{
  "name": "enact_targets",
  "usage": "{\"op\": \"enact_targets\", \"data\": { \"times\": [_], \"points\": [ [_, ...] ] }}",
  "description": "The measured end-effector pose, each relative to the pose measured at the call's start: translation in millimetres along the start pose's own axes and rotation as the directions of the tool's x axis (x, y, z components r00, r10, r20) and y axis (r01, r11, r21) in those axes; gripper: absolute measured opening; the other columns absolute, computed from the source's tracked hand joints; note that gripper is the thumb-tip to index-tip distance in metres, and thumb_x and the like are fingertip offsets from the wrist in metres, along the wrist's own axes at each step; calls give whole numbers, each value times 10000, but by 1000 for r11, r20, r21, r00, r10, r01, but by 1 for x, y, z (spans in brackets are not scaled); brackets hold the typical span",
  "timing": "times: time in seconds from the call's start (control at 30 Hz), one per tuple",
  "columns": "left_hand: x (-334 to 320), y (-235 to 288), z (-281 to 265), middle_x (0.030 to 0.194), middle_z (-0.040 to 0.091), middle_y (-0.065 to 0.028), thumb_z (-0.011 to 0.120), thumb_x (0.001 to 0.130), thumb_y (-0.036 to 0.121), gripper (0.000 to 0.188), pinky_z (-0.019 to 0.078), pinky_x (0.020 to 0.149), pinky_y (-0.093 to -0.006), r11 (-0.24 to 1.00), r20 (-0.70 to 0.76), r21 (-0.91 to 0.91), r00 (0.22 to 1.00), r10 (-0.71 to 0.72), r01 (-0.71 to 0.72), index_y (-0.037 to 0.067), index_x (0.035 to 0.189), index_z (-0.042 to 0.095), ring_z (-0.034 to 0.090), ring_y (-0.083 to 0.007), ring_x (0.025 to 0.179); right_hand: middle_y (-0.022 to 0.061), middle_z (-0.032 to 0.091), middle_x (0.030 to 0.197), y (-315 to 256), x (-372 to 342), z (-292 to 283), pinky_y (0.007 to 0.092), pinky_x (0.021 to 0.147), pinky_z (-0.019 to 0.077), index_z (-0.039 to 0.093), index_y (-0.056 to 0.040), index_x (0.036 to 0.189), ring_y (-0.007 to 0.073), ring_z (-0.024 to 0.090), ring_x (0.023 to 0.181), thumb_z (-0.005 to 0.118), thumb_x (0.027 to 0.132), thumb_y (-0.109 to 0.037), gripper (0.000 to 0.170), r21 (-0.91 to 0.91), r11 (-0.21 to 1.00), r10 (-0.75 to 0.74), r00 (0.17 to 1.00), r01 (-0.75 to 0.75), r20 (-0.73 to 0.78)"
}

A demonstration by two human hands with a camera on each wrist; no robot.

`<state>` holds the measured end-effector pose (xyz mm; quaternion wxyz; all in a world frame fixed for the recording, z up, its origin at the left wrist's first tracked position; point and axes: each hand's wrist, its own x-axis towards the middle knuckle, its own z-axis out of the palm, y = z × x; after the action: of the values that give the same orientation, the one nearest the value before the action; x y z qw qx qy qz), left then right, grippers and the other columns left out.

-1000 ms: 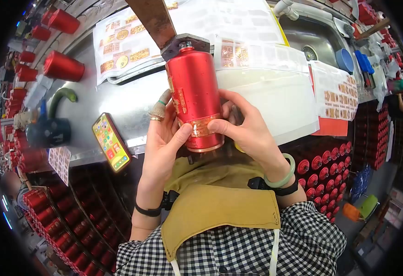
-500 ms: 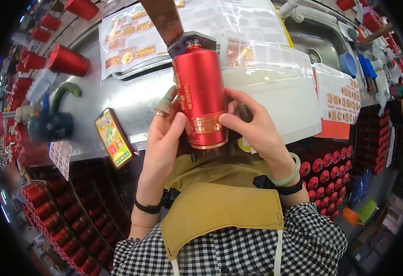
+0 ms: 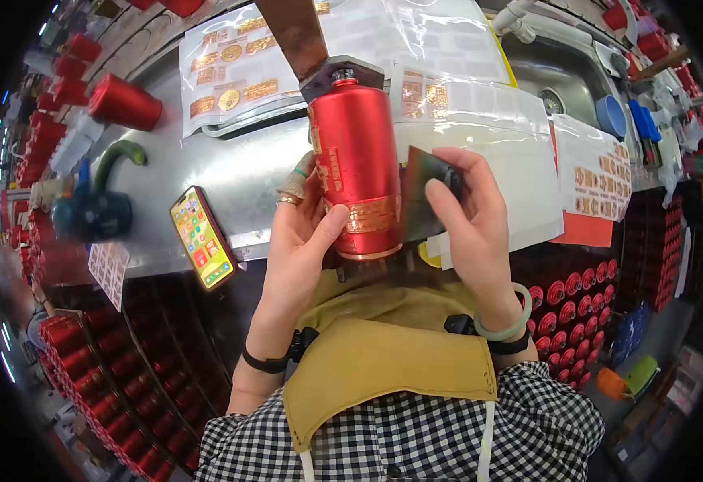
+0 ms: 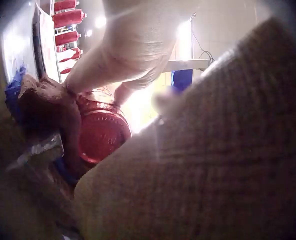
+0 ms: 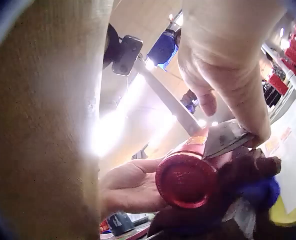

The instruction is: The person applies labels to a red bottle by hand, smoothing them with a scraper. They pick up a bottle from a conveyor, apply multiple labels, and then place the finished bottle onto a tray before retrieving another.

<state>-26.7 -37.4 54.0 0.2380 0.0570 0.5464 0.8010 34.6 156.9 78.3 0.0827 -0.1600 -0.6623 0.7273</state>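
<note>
A red bottle [image 3: 357, 161] with gold labels lies with its neck in a dark metal holder [image 3: 341, 72] and its base toward the person. The left hand [image 3: 299, 233] grips its lower left side, thumb on the gold band. Just right of the bottle, the right hand [image 3: 468, 217] pinches a dark, flat, thin-edged piece [image 3: 425, 193]. In the right wrist view that piece [image 5: 225, 140] lies against or very near the side of the bottle [image 5: 185, 180]; contact is unclear. The left wrist view shows the round bottle base [image 4: 103, 135].
A phone [image 3: 203, 238] lies on the metal table at left, near a dark pot-like object [image 3: 90, 213] and a red container [image 3: 125, 103]. Gold sticker sheets [image 3: 239, 68] lie behind, another sheet [image 3: 592, 169] at right. A sink [image 3: 556, 84] is at back right. Racked red bottles [image 3: 572, 309] stand below.
The right hand has come off the bottle and moved right, and the dark flat piece now shows in its fingers. The left thumb, lifted half a second ago, is back on the band.
</note>
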Motion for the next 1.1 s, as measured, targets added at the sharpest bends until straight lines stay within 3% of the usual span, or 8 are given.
{"op": "enact_targets", "data": {
  "times": [0.23,0.3,0.43,0.47,0.5,0.57,0.6,1.1],
  "points": [
    [1,-1,-3,1644,359,-182,607,1033,6,708,352,1223,-418,999,5,35,1000,4,-4,-7,1631,228,409,-251,1491,218,679,1085,10,-15,9,433,893,532,654,7,1192,414,672,1017,661,932,-9,260,-415,900,-165,986,135,-38],
    [0,-5,-6,1644,359,-181,597,1038,7,696,354,1221,-423,999,-3,39,1000,21,-21,-10,1630,232,405,-261,1492,224,695,1119,19,-8,-8,423,894,539,667,6,1196,407,683,1029,654,938,0,258,-603,787,-204,977,128,-59],
    [-16,-17,-2,1654,350,-185,624,1019,43,717,355,1220,-449,981,-145,58,971,192,-186,-31,1624,245,382,-313,1506,176,714,1093,18,-5,-24,367,880,545,669,15,1209,293,711,999,633,961,27,250,-506,854,-180,981,117,-76],
    [-11,-43,-26,1636,387,-213,765,943,201,730,383,1193,-485,711,73,458,820,568,-534,33,1573,435,401,-371,1491,154,717,1072,17,-5,-26,346,875,545,669,17,1215,248,712,983,625,968,35,251,-440,890,-191,974,120,-121],
    [-16,-38,-25,1636,387,-213,765,943,201,730,383,1193,-485,710,70,460,819,569,-533,33,1573,435,401,-371,1491,125,711,1049,18,-4,-29,311,872,534,667,19,1227,183,689,971,607,981,43,255,-430,892,-209,971,140,-118],
    [-29,-24,-19,1596,437,-248,866,807,377,716,418,1149,-512,65,407,862,762,503,-503,126,1438,640,442,-416,1444,126,714,1060,15,0,-29,305,864,530,667,21,1227,184,681,955,606,982,40,253,-429,887,-229,970,174,-80],
    [-28,-29,-17,1561,475,-258,892,725,474,661,440,1114,-520,67,345,894,775,529,-444,179,1300,750,472,-442,1396,126,714,1060,14,1,-28,305,864,530,667,21,1227,184,681,955,606,982,40,253,-430,885,-233,970,181,-72],
    [-35,-42,-15,1560,491,-195,926,737,288,568,457,1104,-495,135,240,898,723,648,-419,159,1263,755,470,-405,1400,104,705,1080,8,0,-19,294,861,516,662,11,1241,158,660,945,603,984,47,266,-472,854,-260,965,217,-27]
  ]
}}
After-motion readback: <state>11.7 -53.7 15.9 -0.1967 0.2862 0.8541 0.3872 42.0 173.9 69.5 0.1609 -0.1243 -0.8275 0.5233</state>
